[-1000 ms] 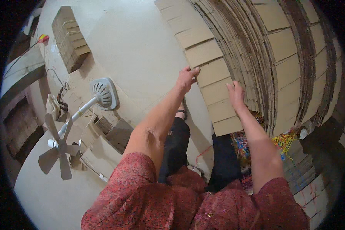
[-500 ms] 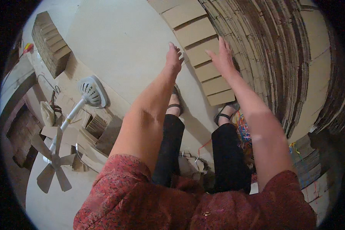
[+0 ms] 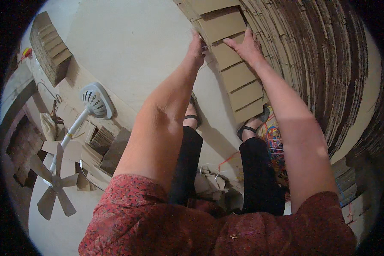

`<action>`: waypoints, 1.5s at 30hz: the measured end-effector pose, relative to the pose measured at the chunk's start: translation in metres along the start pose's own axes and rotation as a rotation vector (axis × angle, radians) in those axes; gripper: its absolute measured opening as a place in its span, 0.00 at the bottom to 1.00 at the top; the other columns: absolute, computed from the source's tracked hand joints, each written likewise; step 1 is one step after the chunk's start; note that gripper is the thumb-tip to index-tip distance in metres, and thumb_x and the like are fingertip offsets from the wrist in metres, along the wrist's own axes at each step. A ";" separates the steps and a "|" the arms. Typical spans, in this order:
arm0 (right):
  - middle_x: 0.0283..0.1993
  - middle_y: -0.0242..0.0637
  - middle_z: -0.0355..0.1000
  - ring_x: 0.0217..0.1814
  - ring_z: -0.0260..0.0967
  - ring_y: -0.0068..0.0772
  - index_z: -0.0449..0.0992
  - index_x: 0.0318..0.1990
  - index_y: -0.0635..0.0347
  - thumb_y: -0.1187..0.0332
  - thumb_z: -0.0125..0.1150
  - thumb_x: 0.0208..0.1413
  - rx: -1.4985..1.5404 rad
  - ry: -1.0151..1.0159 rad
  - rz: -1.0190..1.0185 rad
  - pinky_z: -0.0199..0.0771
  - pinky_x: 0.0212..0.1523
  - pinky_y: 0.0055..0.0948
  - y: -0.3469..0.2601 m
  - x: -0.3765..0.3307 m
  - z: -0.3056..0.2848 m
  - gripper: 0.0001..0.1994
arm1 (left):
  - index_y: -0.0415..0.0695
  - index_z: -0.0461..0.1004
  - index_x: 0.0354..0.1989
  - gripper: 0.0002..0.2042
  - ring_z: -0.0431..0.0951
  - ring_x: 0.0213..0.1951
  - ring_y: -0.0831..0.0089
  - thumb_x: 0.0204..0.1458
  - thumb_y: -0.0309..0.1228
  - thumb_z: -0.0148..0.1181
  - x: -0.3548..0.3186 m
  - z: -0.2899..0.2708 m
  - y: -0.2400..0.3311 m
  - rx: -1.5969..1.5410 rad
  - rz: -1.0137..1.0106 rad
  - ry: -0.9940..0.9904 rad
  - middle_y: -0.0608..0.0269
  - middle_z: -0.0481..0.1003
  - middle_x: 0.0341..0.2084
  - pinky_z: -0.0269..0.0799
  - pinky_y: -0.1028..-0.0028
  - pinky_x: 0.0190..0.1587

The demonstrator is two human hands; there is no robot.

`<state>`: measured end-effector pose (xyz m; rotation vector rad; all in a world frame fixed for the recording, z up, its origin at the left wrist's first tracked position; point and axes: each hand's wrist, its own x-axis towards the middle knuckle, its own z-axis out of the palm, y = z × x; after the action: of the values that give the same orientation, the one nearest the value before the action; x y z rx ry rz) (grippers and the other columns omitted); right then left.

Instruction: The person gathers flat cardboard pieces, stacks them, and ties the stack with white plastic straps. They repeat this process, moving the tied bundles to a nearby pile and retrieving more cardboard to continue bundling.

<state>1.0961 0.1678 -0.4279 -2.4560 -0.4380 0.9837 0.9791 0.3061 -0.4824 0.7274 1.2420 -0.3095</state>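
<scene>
A worker in a patterned red shirt [image 3: 158, 222] and black trousers [image 3: 260, 175] stands astride, a tangle of coloured strings [image 3: 272, 143] beside the right leg. Ahead of the sandalled feet, a row of tan cardboard pieces [image 3: 237, 74] runs lengthwise between the hands. The right hand [image 3: 247, 47] spreads thumb and fingers wide over its right side; the left hand [image 3: 196, 49] curls at its left edge, its grip unclear. A grey-white fan [image 3: 76, 128] lies at left; dense cardboard stacks [image 3: 324, 64] rise at right, and a notched cardboard block [image 3: 51, 49] sits at far left.
</scene>
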 end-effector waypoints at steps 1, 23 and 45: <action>0.56 0.55 0.52 0.57 0.51 0.48 0.49 0.55 0.71 0.45 0.63 0.34 0.058 -0.011 -0.003 0.55 0.55 0.37 0.009 0.002 0.002 0.47 | 0.46 0.55 0.55 0.38 0.58 0.52 0.60 0.45 0.65 0.29 -0.008 0.008 0.002 0.097 0.059 -0.003 0.57 0.58 0.53 0.54 0.61 0.51; 0.52 0.56 0.55 0.55 0.52 0.54 0.53 0.53 0.74 0.52 0.66 0.32 -0.021 0.013 -0.235 0.54 0.54 0.40 -0.204 -0.233 -0.223 0.44 | 0.40 0.59 0.48 0.16 0.70 0.41 0.68 0.52 0.33 0.44 -0.381 0.045 0.060 -0.439 0.231 -0.010 0.56 0.66 0.42 0.69 0.69 0.40; 0.55 0.50 0.56 0.58 0.52 0.40 0.52 0.56 0.68 0.61 0.65 0.37 0.134 0.344 -0.187 0.53 0.56 0.31 -0.105 -0.197 -0.354 0.39 | 0.35 0.64 0.34 0.14 0.66 0.24 0.76 0.51 0.36 0.45 -0.281 0.224 0.077 0.223 0.570 0.018 0.59 0.67 0.22 0.65 0.73 0.26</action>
<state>1.1977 0.0648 -0.0351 -2.3492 -0.4571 0.4852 1.1017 0.1707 -0.1635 1.2401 0.9747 0.0312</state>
